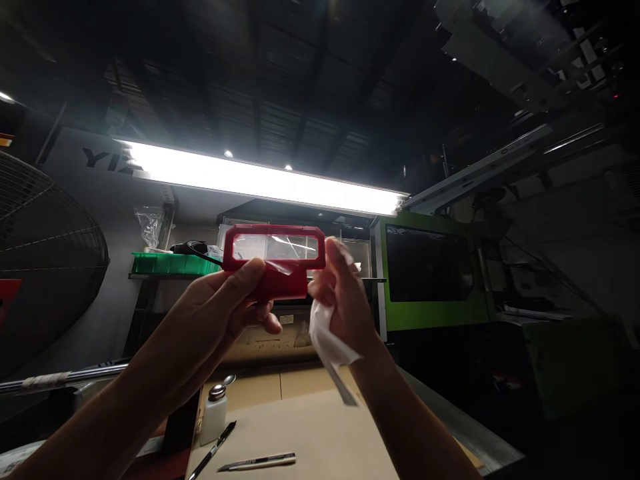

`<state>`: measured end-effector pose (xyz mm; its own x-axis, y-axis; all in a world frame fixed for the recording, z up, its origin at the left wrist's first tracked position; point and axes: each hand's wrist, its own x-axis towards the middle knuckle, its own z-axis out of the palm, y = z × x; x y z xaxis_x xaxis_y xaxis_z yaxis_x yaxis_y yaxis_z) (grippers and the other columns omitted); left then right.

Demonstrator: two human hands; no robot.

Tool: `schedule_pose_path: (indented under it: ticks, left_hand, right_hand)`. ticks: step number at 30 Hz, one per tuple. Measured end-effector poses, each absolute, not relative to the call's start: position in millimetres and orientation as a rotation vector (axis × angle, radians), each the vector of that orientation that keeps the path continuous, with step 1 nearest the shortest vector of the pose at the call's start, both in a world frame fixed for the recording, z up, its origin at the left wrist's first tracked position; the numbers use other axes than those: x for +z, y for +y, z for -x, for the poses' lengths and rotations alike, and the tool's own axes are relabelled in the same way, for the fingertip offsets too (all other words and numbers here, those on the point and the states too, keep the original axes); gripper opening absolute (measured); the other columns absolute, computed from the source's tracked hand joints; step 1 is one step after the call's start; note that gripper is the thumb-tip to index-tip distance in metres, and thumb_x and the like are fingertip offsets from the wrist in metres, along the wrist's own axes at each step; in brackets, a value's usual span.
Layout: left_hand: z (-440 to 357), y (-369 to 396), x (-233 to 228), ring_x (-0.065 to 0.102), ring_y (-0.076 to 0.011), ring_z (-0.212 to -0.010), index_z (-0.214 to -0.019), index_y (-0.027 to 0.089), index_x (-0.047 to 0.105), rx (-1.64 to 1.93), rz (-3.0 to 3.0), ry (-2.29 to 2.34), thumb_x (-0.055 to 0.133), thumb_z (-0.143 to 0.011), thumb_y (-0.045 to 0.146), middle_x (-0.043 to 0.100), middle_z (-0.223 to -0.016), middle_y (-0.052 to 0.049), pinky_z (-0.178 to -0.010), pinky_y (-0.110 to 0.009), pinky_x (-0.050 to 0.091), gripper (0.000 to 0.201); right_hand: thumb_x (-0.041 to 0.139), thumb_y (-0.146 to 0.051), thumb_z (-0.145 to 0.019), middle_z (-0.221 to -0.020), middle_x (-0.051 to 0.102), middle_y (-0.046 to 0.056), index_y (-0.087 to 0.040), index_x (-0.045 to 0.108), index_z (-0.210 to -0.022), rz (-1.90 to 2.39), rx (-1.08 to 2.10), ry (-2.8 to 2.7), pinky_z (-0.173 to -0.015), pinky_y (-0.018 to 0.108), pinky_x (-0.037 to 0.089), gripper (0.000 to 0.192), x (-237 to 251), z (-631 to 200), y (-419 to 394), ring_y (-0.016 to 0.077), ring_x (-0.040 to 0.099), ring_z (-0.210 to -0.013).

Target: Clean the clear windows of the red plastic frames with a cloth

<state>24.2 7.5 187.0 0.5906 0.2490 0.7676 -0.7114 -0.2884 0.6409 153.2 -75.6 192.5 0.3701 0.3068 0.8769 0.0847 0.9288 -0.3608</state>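
Room: dim workshop under a dark ceiling, lit by a long tube lamp [265, 180] that glared right behind your work.
Bench: cardboard-covered tabletop [310, 427] lay below your arms, carrying a small white pump bottle [215, 410], a black pen [213, 450] and a utility knife [257, 461].
Surroundings: a green machine [430, 273] stood to your right, a green tray [173, 263] sat on a shelf to your left, and a wire fan guard [45, 233] filled the far left edge.
Part: you held the red frame [274, 257] with its clear window up at eye level, between you and the lamp, well above the bench.
Left hand: your left hand [230, 303] gripped the frame's lower left side, thumb pressed across the front, fingers curled behind it.
Right hand: your right hand [340, 297] touched the frame's right end, fingers bunched together around a white cloth [327, 340] that hung down past your wrist.
Hard to see: glare washed out the window's surface; your fingertips behind the frame were hidden; the right side of the room was too dark to read.
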Motion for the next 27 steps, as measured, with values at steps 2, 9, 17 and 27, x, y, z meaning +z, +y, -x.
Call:
schedule_pose_path:
  ticks: [2,9,17,27]
  left_hand:
    - [-24,10,185,0.056,-0.0091,-0.049,-0.054,0.017,0.065,0.984,-1.582,-0.359,0.068,-0.071,0.048,0.057,-0.049,0.001,-0.047,-0.013,0.050,0.036]
    - [-26,19,175,0.059,-0.0110,-0.058,-0.067,0.017,0.070,1.037,-1.546,-0.278,0.071,-0.065,0.055,0.066,-0.061,-0.001,-0.052,-0.014,0.052,0.038]
    - [-25,15,168,0.062,-0.0142,-0.060,-0.074,0.019,0.072,0.984,-1.572,-0.222,0.068,-0.073,0.048,0.068,-0.063,-0.002,-0.056,-0.020,0.055,0.029]
    - [-21,15,156,0.058,-0.0104,-0.050,-0.057,0.015,0.069,1.065,-1.533,-0.184,0.075,-0.061,0.052,0.064,-0.053,-0.003,-0.046,-0.013,0.049,0.037]
  right_hand:
    - [0.068,-0.041,-0.075,-0.046,0.027,-0.013,-0.022,0.050,-0.074,0.357,0.058,-1.116,-0.034,0.021,0.012,0.026,193,-158,-82,0.0039,0.014,-0.038]
    - [0.061,-0.023,-0.081,-0.054,0.056,-0.005,-0.021,0.065,-0.075,0.706,-0.834,-1.548,-0.041,0.021,0.033,0.008,157,-140,-100,0.0056,0.042,-0.043]
    - [0.046,-0.010,-0.080,-0.067,0.068,-0.001,-0.016,0.049,-0.129,1.003,-1.447,-1.544,-0.047,0.023,0.042,0.049,155,-149,-88,0.0089,0.051,-0.046]
    - [0.046,-0.026,-0.084,-0.043,0.035,-0.010,-0.020,0.060,-0.116,0.863,-0.398,-1.203,-0.034,0.019,0.022,0.035,149,-148,-90,0.0057,0.025,-0.036]
